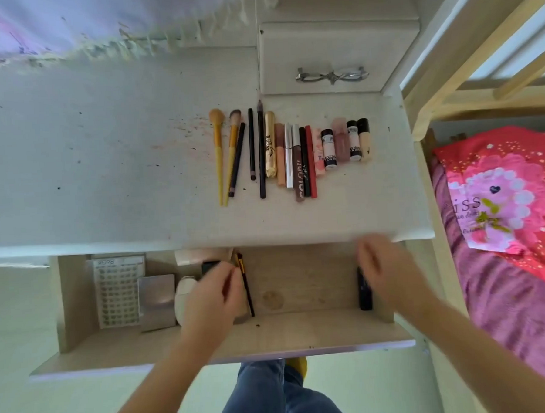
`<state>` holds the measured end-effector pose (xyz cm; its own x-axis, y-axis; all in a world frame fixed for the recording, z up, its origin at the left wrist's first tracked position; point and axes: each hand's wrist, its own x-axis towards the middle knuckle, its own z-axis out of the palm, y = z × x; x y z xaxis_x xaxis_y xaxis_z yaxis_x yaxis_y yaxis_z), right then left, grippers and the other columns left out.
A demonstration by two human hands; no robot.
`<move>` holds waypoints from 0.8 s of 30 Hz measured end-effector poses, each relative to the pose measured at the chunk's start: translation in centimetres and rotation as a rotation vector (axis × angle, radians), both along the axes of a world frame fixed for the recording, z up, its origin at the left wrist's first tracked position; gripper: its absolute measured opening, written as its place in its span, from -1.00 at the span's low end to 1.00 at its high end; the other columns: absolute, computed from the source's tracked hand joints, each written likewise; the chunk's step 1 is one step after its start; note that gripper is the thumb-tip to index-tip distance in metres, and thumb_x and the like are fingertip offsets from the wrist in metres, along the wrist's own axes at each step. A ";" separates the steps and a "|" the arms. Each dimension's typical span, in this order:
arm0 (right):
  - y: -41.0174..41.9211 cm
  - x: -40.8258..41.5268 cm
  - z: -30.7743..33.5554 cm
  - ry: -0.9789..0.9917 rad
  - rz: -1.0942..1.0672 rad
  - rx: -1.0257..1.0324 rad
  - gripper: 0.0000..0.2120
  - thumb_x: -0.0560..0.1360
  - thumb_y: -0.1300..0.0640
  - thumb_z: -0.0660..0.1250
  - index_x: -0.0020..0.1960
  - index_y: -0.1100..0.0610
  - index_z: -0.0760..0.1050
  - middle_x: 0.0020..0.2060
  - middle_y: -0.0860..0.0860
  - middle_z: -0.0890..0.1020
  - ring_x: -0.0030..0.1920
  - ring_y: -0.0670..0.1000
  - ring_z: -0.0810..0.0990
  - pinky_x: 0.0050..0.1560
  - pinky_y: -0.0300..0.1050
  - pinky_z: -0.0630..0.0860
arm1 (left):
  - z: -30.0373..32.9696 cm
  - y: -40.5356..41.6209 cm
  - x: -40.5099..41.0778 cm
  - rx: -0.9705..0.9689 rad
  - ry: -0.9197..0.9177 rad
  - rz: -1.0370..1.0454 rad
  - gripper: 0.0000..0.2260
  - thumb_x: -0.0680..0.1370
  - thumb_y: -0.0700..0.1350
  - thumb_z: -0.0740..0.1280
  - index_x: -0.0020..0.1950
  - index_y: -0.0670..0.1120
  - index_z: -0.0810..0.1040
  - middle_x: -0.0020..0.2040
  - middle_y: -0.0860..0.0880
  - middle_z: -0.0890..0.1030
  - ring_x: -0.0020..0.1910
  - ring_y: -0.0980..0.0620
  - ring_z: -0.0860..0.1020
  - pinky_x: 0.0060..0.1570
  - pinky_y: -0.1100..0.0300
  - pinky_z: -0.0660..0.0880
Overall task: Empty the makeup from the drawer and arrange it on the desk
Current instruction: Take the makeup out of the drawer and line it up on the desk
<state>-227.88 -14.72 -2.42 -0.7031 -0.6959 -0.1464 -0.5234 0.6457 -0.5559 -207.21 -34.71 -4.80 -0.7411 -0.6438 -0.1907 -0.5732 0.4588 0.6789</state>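
Note:
The drawer point(209, 345) stands pulled out under the white desk point(106, 183). On the desk lies a neat row of makeup point(293, 154): two yellow brushes, pencils, tubes and small bottles. My left hand point(215, 291) is inside the drawer, its fingertips against a thin black and gold brush point(246, 289) that lies on the drawer floor. My right hand point(384, 263) is blurred, fingers apart, just above a black tube point(364, 296) by the drawer's right wall. A white round case point(182, 294) and a black item point(208, 266) are partly hidden by my left hand.
The drawer's left part holds a sticker sheet point(118, 293), a silver compact point(158, 302) and a beige box point(191, 257). A small drawer unit with a metal handle point(332, 75) sits at the desk's back right. A wooden bed frame point(424, 110) with pink bedding point(502, 210) is on the right.

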 end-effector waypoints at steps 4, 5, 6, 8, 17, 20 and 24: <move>2.1 3.4 -5.9 -0.066 0.154 0.806 -0.48 0.58 0.25 0.11 0.49 0.26 0.04 0.43 0.17 0.15 0.34 0.13 0.35 0.04 -0.16 0.45 | -5.1 2.5 1.0 0.183 -0.339 0.122 -0.72 0.62 -0.09 0.11 0.31 -0.08 0.38 -0.21 -0.05 0.60 -0.28 0.00 0.56 -0.34 0.17 0.42; 2.0 3.3 -6.6 -0.058 0.139 0.823 -0.46 0.56 0.28 0.10 0.49 0.27 0.00 0.44 0.19 0.13 0.38 0.13 0.29 0.14 -0.12 0.47 | -5.7 2.5 0.4 0.161 -0.370 0.120 -0.69 0.62 -0.10 0.11 0.35 -0.11 0.33 -0.14 -0.11 0.62 -0.21 -0.07 0.58 -0.29 0.15 0.44; 1.7 3.2 -7.1 -0.058 0.115 0.818 -0.47 0.56 0.29 0.08 0.48 0.28 0.02 0.42 0.20 0.17 0.37 0.13 0.29 0.19 -0.08 0.47 | -6.1 2.5 -0.4 0.117 -0.380 0.099 -0.69 0.62 -0.11 0.12 0.36 -0.13 0.30 -0.09 -0.16 0.62 -0.17 -0.12 0.59 -0.26 0.12 0.45; 1.2 3.0 -7.9 -0.103 0.033 0.798 -0.53 0.56 0.28 0.08 0.45 0.27 0.09 0.34 0.21 0.29 0.27 0.15 0.41 0.14 -0.03 0.47 | -6.8 2.3 -2.2 0.031 -0.407 0.060 -0.64 0.62 -0.14 0.12 0.40 -0.19 0.23 -0.05 -0.21 0.61 -0.13 -0.17 0.59 -0.28 0.08 0.47; 1.3 4.2 -9.4 0.052 0.105 0.674 -0.67 0.60 0.13 0.10 0.34 0.04 0.13 0.10 0.13 0.48 -0.29 0.06 0.43 -0.34 -0.08 0.37 | -8.3 0.8 -6.0 -0.179 -0.740 -0.080 -0.77 0.57 -0.27 0.18 0.21 -0.21 0.45 0.09 -0.18 0.59 0.04 -0.15 0.58 -0.25 0.09 0.43; 1.1 4.4 -9.5 0.042 0.134 0.640 -0.67 0.59 0.14 0.12 0.33 0.06 0.15 0.11 0.14 0.48 -0.33 0.04 0.40 -0.34 -0.10 0.34 | -8.4 1.4 -6.0 -0.270 -0.774 -0.136 -0.79 0.55 -0.30 0.20 0.14 -0.17 0.52 0.03 -0.14 0.61 -0.04 -0.10 0.60 -0.32 0.14 0.42; 1.3 4.7 -8.0 0.009 0.140 0.466 -0.67 0.61 0.07 0.13 0.34 0.05 0.18 0.10 0.06 0.52 -0.31 -0.02 0.45 -0.35 -0.24 0.35 | -8.0 2.8 -5.5 -0.219 -0.622 -0.150 -0.83 0.59 -0.19 0.17 0.13 -0.16 0.48 -0.10 -0.11 0.62 -0.20 -0.08 0.60 -0.40 0.16 0.40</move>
<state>-223.14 -13.44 -10.40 -0.6096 -0.6458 -0.4597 -0.6266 0.7477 -0.2196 -212.74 -31.93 -12.81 -0.6201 -0.6150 -0.4871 -0.7466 0.6533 0.1255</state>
